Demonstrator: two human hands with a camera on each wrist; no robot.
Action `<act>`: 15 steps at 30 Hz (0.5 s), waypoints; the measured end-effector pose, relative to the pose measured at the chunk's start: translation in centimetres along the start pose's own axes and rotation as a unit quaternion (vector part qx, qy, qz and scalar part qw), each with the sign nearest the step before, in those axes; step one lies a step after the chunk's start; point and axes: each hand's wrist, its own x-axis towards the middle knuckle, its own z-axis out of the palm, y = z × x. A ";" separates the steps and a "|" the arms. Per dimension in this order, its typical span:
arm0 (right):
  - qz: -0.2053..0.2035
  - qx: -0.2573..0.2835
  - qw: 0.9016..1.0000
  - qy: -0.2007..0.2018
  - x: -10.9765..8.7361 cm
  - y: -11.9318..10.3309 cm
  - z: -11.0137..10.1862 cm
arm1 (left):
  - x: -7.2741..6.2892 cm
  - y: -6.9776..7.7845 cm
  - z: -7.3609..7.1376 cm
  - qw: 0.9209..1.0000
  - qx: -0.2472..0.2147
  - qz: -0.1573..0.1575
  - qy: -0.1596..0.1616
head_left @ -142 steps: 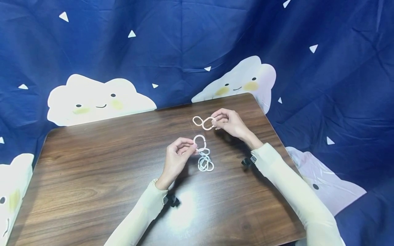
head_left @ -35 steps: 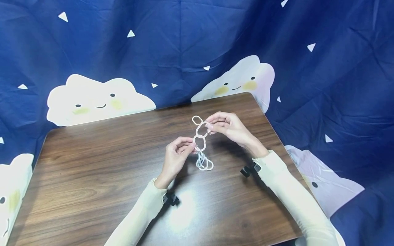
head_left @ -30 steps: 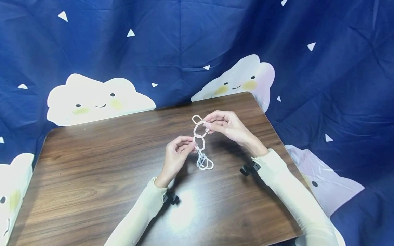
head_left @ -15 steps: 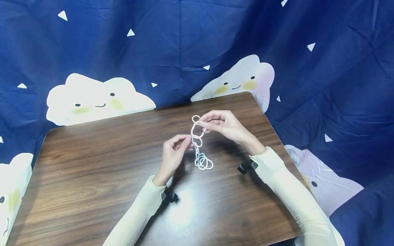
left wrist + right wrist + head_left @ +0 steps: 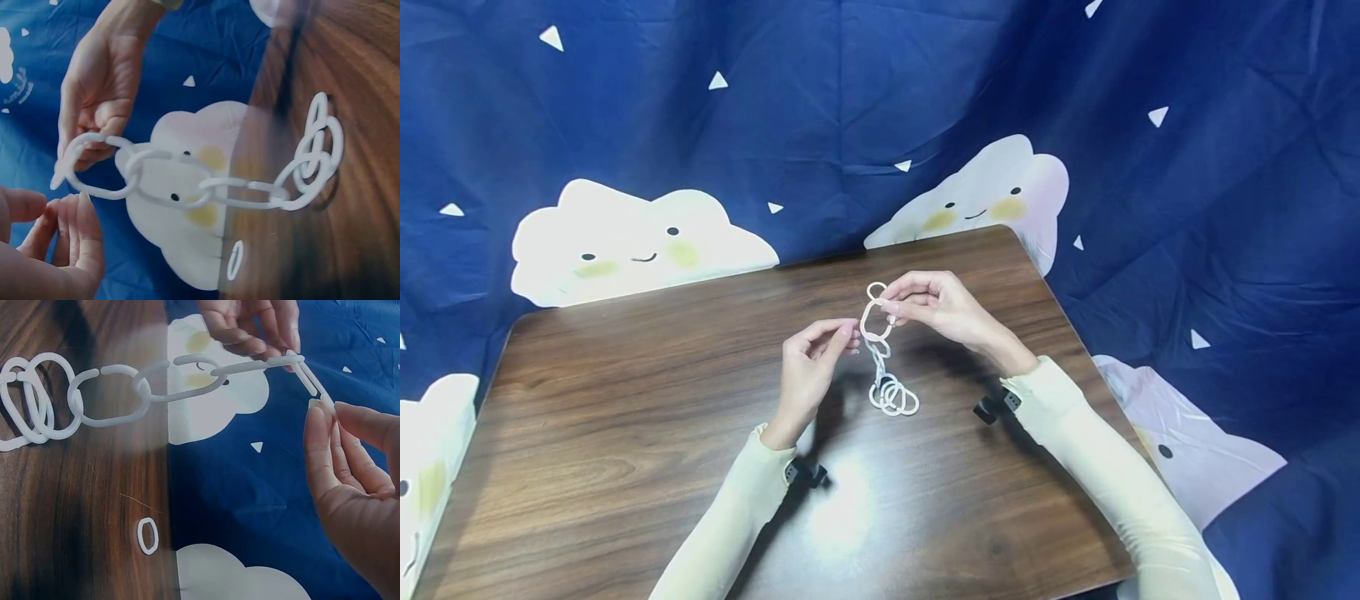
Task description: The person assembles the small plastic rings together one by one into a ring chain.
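Your right hand (image 5: 943, 307) pinches the top link of the white plastic chain (image 5: 877, 350) between thumb and fingertips, so that grip is closed on the chain and holds it lifted above the counter (image 5: 625, 433); a further small link sticks up just past your fingertips; from the pinched link the chain hangs down in a short line of joined ovals, and its lower links lie bunched in a small heap (image 5: 895, 397) on the wood, between your two wrists; your left hand (image 5: 808, 371) is raised just beside the upper links, fingers loosely bent and a little apart, thumb near the fingertips, and it has hold of nothing; in the left wrist view a gap shows between those fingertips (image 5: 81, 219) and the nearest link; both arms wear pale long sleeves (image 5: 1120, 483); a blue cloth with smiling white clouds (image 5: 632, 242) hangs behind and round the counter.
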 end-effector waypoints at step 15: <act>0.019 0.004 1.000 -0.011 0.6 0.7 0.5 | 0.6 0.4 -0.4 0.999 0.024 -0.026 -0.008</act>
